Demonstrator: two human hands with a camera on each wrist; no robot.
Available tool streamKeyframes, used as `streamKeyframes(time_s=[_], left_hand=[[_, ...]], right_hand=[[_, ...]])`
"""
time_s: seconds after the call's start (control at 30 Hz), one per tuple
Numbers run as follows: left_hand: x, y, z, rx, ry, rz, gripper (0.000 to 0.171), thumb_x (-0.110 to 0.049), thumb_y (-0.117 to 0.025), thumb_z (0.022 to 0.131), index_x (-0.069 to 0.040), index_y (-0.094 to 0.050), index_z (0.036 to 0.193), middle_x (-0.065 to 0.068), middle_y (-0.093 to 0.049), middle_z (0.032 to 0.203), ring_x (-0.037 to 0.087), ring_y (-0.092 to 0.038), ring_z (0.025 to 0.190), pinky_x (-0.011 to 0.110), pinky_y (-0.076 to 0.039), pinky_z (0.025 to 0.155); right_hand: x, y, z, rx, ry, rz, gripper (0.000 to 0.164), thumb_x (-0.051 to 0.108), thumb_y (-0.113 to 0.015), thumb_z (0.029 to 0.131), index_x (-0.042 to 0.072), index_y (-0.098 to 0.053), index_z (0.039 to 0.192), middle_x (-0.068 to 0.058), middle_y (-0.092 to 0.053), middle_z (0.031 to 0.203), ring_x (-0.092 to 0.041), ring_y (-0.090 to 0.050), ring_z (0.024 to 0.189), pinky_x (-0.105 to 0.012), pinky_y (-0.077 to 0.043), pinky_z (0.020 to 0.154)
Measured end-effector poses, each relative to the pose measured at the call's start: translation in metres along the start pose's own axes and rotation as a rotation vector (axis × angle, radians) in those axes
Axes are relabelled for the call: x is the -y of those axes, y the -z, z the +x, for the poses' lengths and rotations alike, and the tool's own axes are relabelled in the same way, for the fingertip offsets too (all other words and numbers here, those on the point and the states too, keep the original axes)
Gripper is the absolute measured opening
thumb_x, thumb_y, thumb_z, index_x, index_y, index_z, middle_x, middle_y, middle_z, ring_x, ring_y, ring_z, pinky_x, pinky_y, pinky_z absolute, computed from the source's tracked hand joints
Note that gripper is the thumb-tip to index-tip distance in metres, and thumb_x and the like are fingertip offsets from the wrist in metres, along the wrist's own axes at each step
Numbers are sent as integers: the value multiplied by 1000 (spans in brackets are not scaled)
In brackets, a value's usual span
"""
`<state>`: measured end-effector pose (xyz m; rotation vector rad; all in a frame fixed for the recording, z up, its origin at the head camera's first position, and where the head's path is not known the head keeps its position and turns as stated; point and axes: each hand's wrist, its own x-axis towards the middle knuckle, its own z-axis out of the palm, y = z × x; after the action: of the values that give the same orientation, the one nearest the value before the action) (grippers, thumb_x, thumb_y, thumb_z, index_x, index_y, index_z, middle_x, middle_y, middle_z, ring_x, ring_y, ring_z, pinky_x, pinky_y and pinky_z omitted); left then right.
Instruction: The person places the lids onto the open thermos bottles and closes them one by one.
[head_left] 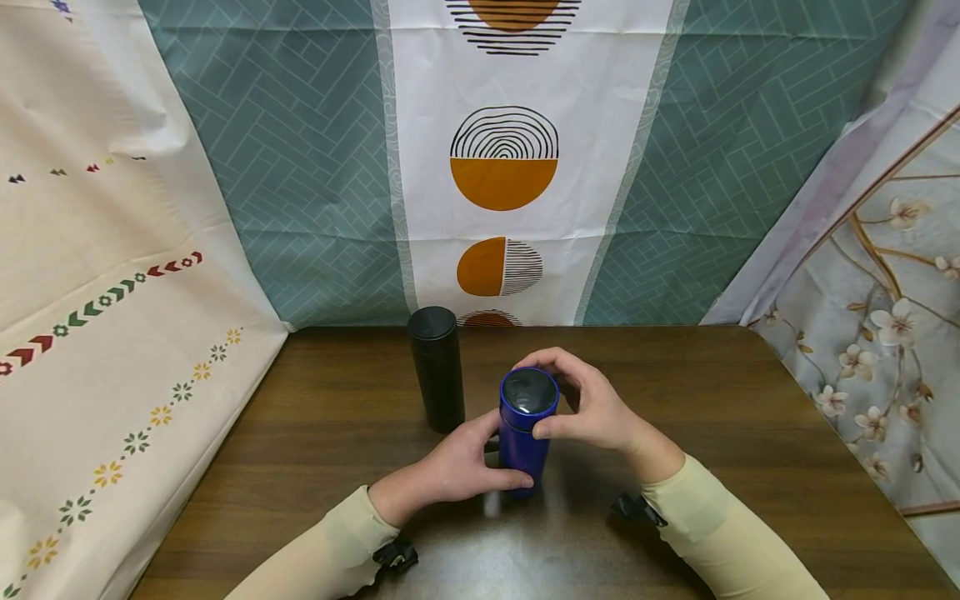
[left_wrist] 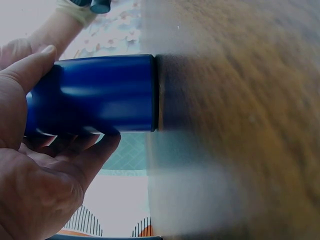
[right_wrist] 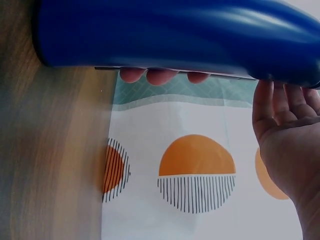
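Wraps fingers of left hand (head_left: 467, 467) low round blue flask (head_left: 522, 452), with thumb across near side. Grips its dark-topped lid (head_left: 530, 390) with right hand (head_left: 588, 406), with thumb in front and fingers behind. Has flask upright or close to it, with base apparently touching tabletop (head_left: 300, 483).

Could slip on smooth glossy wall from too light a squeeze. Could spin body along with lid under any twist up top, given a loose left hold. Could tip flask from a sideways push high up, because of tall, narrow shape.

Just behind and left: black tumbler (head_left: 437, 367), upright, near left fingers; cannot tell if touching. Could get knocked over by an outward left swing. Farther out: teal-and-white cloth (head_left: 300, 150) behind, cream cloth (head_left: 90, 250) left, floral cloth (head_left: 896, 375) right.
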<state>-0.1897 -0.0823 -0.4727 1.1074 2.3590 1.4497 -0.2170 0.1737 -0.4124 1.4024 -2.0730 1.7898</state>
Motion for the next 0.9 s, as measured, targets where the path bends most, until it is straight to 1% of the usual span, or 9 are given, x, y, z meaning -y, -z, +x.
streamKeyframes(time_s=[0.17, 0.23, 0.3, 0.43, 0.53, 0.7, 0.8, 0.9], left_hand=[[0, 0, 0, 2, 9, 0, 75, -28, -97, 91, -24, -57, 155, -8, -70, 145, 13, -65, 133, 44, -52, 117], [1, 0, 0, 2, 13, 1, 75, -29, -96, 91, -24, -57, 155, -8, -70, 145, 13, -65, 134, 44, -52, 116], [1, 0, 0, 2, 16, 3, 75, -29, -96, 91, -24, -57, 155, -9, -70, 145, 13, -65, 134, 44, -52, 116], [1, 0, 0, 6, 16, 0, 74, -29, -96, 92, -24, -57, 155, -9, -69, 145, 13, -65, 135, 45, -52, 117], [0, 0, -1, 8, 12, -8, 74, -28, -96, 92, -23, -57, 155, -8, -70, 145, 14, -65, 135, 45, -52, 117], [0, 0, -1, 7, 20, -12, 74, -27, -95, 92, -22, -57, 155, -7, -70, 145, 13, -65, 134, 45, -52, 117], [1, 1, -1, 7, 24, -8, 75, -28, -95, 92, -21, -57, 155, -6, -70, 145, 13, -65, 134, 45, -52, 117], [1, 1, -1, 8, 26, -8, 75, -29, -95, 92, -21, -56, 156, -6, -70, 146, 13, -65, 135, 45, -52, 117]], right_hand=[[-1, -1, 0, -8, -10, -11, 80, 50, -94, 90, -2, -59, 140, -32, -66, 131, -44, -65, 111, -37, -54, 99], [-1, -1, 0, 14, -6, 7, 82, 50, -92, 92, -2, -57, 145, -32, -65, 134, -45, -65, 116, -37, -54, 103], [-2, 0, 0, 54, 13, 37, 84, 50, -88, 97, -2, -54, 153, -32, -65, 139, -46, -65, 123, -40, -52, 109], [-4, 2, 1, 141, 54, 132, 81, 41, -75, 108, -4, -41, 166, -33, -61, 150, -46, -61, 138, -47, -49, 118], [-5, 2, 3, 179, 71, 186, 76, 30, -69, 110, -7, -35, 168, -36, -57, 154, -46, -57, 144, -50, -48, 120], [-3, 0, 4, 197, 78, 205, 70, 17, -67, 108, -8, -37, 166, -38, -56, 153, -46, -58, 145, -51, -50, 118], [-2, 0, 4, 186, 70, 203, 66, 15, -68, 107, -8, -41, 163, -38, -59, 150, -45, -60, 142, -50, -51, 117], [-2, 0, 3, 163, 59, 176, 63, 16, -71, 106, -6, -47, 160, -34, -64, 147, -45, -62, 138, -49, -51, 116]])
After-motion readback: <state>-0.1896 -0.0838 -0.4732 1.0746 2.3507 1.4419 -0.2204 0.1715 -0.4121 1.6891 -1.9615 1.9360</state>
